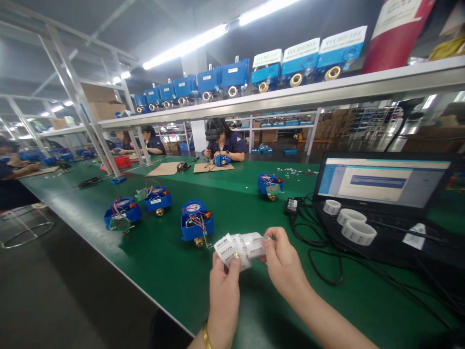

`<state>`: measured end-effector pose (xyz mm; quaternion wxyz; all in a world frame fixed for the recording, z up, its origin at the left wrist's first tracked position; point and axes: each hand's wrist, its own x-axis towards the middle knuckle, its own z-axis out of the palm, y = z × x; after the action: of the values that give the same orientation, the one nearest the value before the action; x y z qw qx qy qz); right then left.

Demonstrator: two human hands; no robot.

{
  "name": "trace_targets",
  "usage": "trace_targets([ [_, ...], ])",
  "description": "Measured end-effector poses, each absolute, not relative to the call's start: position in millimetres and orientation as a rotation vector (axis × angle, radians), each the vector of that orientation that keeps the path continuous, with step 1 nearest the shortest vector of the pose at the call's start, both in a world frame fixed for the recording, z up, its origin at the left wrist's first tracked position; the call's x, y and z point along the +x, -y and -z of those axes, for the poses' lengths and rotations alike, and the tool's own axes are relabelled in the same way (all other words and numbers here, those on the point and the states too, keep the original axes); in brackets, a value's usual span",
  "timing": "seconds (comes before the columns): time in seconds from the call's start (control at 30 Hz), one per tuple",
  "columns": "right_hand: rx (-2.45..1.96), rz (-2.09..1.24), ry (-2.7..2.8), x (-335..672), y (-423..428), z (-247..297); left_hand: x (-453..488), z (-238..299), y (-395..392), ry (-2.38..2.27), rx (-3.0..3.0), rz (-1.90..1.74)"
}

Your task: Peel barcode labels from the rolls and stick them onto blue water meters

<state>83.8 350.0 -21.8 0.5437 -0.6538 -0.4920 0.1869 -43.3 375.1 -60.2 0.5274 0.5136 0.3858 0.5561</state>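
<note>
So I've got a strip of barcode labels (244,247) pinched in my left hand (225,286), right hand (285,264) gripping its right end, over the green bench (160,259) toward the near edge, beside a wired blue meter (197,225).

1. Labels (228,248) lie between the left hand (225,283) and the right hand (285,261), above the bench (240,208).
2. Three open units (194,229) rest on the bench, left of and beyond the labels; a fourth unit (271,185) stands farther back, to their right.
3. The laptop (381,182) occupies the bench's right side, label rolls (359,234) on its base, a power adapter (291,206) just left.
4. Overhead, a shelf (254,102) carries a row of housings (235,73), left of a cylinder (395,39).
5. Across the bench, a co-worker (235,143) is behind a cardboard sheet (200,167).
</note>
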Motion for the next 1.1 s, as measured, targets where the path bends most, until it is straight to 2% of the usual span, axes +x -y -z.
trace_targets([
  [0.27,-1.220,-0.849,0.781,90.6,-359.6,22.3,-42.7,63.0,-375.6,-0.877,1.092,-1.324],
  [0.47,-1.118,-1.033,0.761,88.5,-359.0,27.5,-44.2,64.9,-376.6,-0.885,1.145,-1.330],
  [0.57,-1.164,-1.016,0.949,87.9,-355.3,27.6,-45.1,67.3,-378.4,-0.921,1.238,-1.313],
  [0.7,-1.283,-0.768,1.146,91.2,-350.7,17.7,-44.2,63.6,-380.7,-0.890,1.070,-1.305],
  [0.8,-1.263,-1.003,1.155,89.9,-346.6,10.1,-40.5,57.5,-382.1,-0.837,0.939,-1.304],
  [0.9,-1.200,-1.275,1.125,83.3,-343.0,5.0,-34.4,57.4,-382.0,-0.816,1.055,-1.275],
  [1.0,-1.215,-1.313,1.076,88.0,-343.2,-2.4,-33.5,61.5,-378.2,-0.842,1.171,-1.260],
  [1.1,-1.336,-1.169,1.041,122.7,-348.9,-8.3,-51.0,58.0,-374.7,-0.935,1.354,-1.373],
])
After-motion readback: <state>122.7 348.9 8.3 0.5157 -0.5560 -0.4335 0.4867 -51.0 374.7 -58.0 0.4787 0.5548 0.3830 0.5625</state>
